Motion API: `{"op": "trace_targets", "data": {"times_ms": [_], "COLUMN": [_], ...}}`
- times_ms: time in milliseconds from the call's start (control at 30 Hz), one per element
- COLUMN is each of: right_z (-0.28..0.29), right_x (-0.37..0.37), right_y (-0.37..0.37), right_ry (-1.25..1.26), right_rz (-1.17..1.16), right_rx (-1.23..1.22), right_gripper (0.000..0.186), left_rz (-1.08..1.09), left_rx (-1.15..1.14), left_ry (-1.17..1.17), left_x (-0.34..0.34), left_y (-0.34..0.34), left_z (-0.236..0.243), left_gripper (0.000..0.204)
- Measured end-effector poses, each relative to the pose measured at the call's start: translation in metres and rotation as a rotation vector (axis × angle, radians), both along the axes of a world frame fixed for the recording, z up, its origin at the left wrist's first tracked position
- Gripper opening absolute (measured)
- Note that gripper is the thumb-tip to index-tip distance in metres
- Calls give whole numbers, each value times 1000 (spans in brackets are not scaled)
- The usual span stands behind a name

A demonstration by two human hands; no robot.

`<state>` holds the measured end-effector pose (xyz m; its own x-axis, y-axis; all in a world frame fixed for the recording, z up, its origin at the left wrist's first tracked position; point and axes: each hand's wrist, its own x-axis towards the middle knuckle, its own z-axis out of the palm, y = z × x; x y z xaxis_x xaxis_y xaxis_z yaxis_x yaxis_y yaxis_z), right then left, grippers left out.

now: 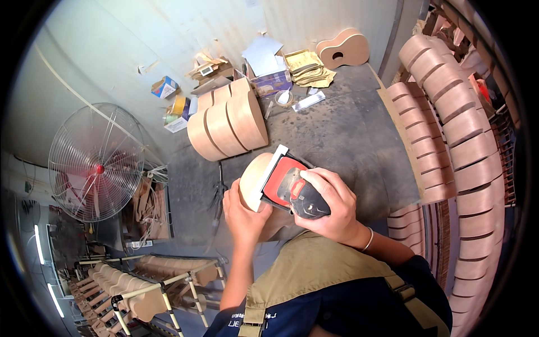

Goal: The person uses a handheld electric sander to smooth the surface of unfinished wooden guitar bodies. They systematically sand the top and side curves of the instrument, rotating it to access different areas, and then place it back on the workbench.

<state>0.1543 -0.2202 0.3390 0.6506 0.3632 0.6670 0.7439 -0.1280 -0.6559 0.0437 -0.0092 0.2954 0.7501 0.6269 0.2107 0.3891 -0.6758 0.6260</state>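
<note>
My right hand (335,203) is wrapped round a red and black electric sander (278,180) with a pale rectangular pad. The sander's pad lies against a pale wooden guitar body (252,171), much of which is hidden beneath the tool and my hands. With its fingers along the left edge, my left hand (243,218) grips the guitar body near the table's front edge. Beyond it on the dark worktable (342,129), several wooden guitar bodies (227,124) stand side by side in a row.
At the back are a flat guitar-shaped body (343,49) with a round hole, yellow sandpaper sheets (307,67), a purple box (272,83) and a tape roll (284,98). A caged fan (96,163) stands left. Racked guitar bodies (466,132) line the right; another rack (140,289) is lower left.
</note>
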Motion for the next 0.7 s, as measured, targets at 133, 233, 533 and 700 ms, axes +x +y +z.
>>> {"op": "trace_targets", "data": {"times_ms": [133,233,533,700], "right_z": [-1,-9,-65,-43], "right_x": [9,27,37,33], "right_y": [6,10,1,-3], "right_ry": [58,159,317,416], "right_rz": [-96,-152,-44,104], "right_rx": [3,5,-142,-139], "right_gripper": [78,76,75,72], "left_rz": [16,55,164,291], "left_rx": [-40,-46,-293,-216], "left_ry": [-32,-72,-161,-42], "left_x": [-13,-32,-117,-122], "left_y": [6,9,18,11], "left_z": [-4,-7,-28,-21], "left_gripper": [98,96,104,108]}}
